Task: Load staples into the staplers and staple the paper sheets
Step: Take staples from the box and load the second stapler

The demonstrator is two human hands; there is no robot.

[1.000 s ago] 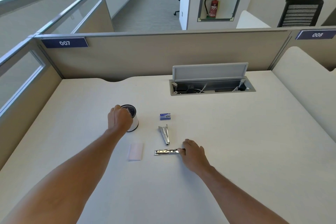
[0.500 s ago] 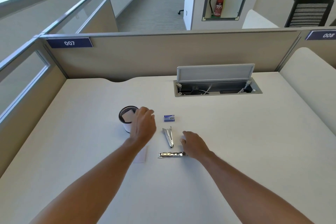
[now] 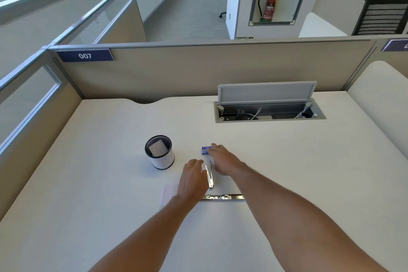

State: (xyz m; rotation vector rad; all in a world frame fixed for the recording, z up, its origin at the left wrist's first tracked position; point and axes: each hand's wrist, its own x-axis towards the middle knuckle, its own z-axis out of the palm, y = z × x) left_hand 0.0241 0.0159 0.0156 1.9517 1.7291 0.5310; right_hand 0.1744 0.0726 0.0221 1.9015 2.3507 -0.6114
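Note:
A small metal stapler (image 3: 209,175) lies in the middle of the desk, pointing away from me. My left hand (image 3: 191,180) rests against its left side, fingers curled; whether it grips the stapler I cannot tell. A second stapler (image 3: 223,197) lies folded out flat, just nearer to me. My right hand (image 3: 223,158) stretches forward with fingers apart, its tips on the small blue staple box (image 3: 204,150). White paper sheets (image 3: 169,194) lie partly hidden under my left wrist.
A black mesh cup (image 3: 159,152) with a white band and a white card in it stands left of the staplers. An open cable hatch (image 3: 268,110) is set into the back of the desk (image 3: 309,172). Beige partitions close the back and left.
My left hand left the cup and came right to the small stapler. My right hand let go of the flat stapler and moved forward onto the staple box.

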